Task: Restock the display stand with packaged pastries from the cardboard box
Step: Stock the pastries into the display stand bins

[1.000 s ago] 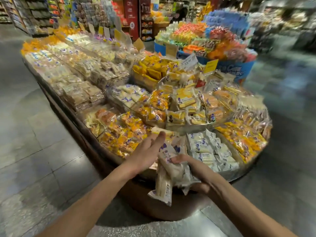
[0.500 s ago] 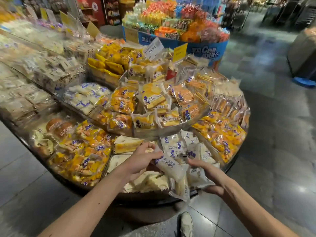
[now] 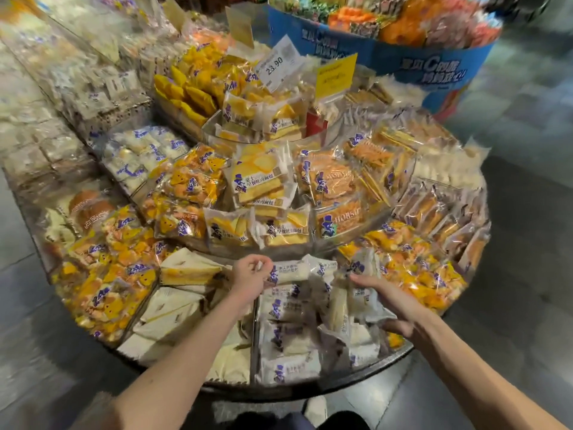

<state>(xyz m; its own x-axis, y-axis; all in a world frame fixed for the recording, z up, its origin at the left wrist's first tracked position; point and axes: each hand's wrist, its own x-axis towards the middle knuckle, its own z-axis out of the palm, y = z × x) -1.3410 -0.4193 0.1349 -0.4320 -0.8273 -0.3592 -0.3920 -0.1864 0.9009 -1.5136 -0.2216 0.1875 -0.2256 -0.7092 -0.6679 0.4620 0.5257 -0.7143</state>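
A white-wrapped pastry (image 3: 293,272) is held level over the front compartment of the display stand (image 3: 310,394), its left end pinched in the curled fingers of the left hand (image 3: 251,276). Just beside it, the right hand (image 3: 384,301) grips a bundle of similar packets (image 3: 344,308) above the same compartment. Orange-yellow packs (image 3: 105,283) fill the neighbouring sections, and a blue bin (image 3: 403,62) stands behind.

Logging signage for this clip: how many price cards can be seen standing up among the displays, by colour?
White price card: 1
Yellow price cards: 3
Total: 4. The far-left shelves are too blurred to count and may hide more.
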